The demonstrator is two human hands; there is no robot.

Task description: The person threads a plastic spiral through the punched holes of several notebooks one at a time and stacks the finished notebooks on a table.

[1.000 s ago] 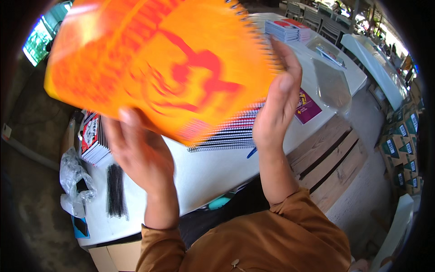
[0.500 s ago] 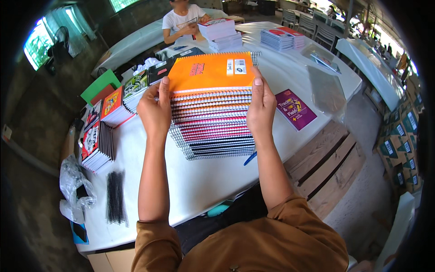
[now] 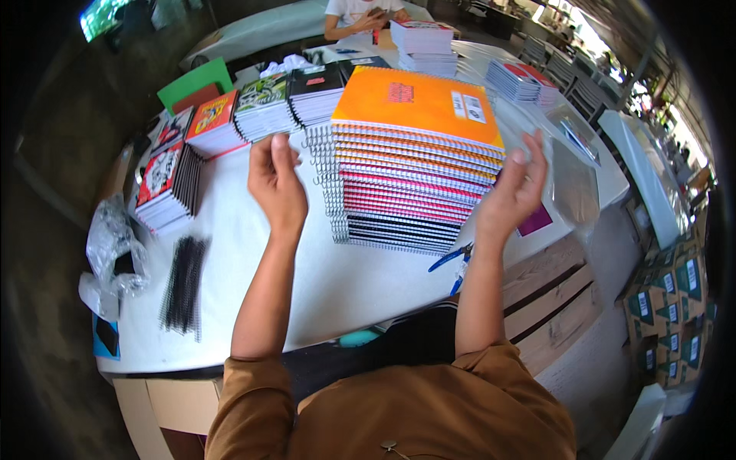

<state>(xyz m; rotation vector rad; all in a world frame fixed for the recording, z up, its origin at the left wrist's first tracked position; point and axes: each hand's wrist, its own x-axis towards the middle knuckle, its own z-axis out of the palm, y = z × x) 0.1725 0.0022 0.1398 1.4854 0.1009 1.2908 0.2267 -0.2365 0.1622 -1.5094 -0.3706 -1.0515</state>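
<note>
A tall stack of spiral-bound notebooks [image 3: 414,180] stands on the white-covered table, with an orange-covered notebook [image 3: 383,96] on top. Orange, pink and black layers show along its front, and wire coils jut out on its left side. My left hand [image 3: 277,184] is raised left of the stack, apart from it, fingers loosely curled and holding nothing. To the right of the stack is my right hand [image 3: 512,192], open with its fingers spread; whether it touches the stack's edge I cannot tell. Blue-handled pliers [image 3: 451,258] lie near the stack's front right corner.
Shorter notebook stacks [image 3: 167,188] line the table's left side. Loose black binding coils [image 3: 184,287] and a clear plastic bag [image 3: 115,249] lie nearer. A purple booklet [image 3: 535,222] is partly behind my right hand. Across the table sits a person [image 3: 360,23]; a wooden pallet [image 3: 552,287] is at right.
Both hands have let go of the orange notebook and moved outward, and it now rests on the stack. The view has shifted, with the stack now further right.
</note>
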